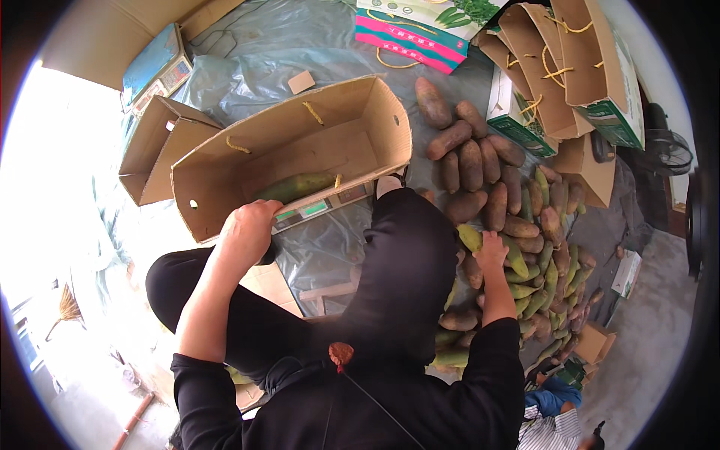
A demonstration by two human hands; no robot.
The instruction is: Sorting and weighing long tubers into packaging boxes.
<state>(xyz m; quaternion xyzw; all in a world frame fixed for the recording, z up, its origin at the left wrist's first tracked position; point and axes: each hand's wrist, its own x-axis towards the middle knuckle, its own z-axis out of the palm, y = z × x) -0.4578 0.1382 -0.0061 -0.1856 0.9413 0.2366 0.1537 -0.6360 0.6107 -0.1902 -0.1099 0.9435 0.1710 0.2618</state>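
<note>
Left fingers (264,211) grasping the near rim of a cardboard box (277,133), a green gourd (294,187) inside just beyond them, right fingers (493,239) on piled gourds (550,282), touching a yellow-green gourd (470,238), grip there hard to tell.

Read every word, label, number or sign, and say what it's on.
Pink box: characters, too small to read.
Scale: lit display, too blurred.
Green-and-white carton: print too small.
Blue box: print too blurred.
White box, leafy picture: print unreadable.
Small white box: print unreadable.
</note>
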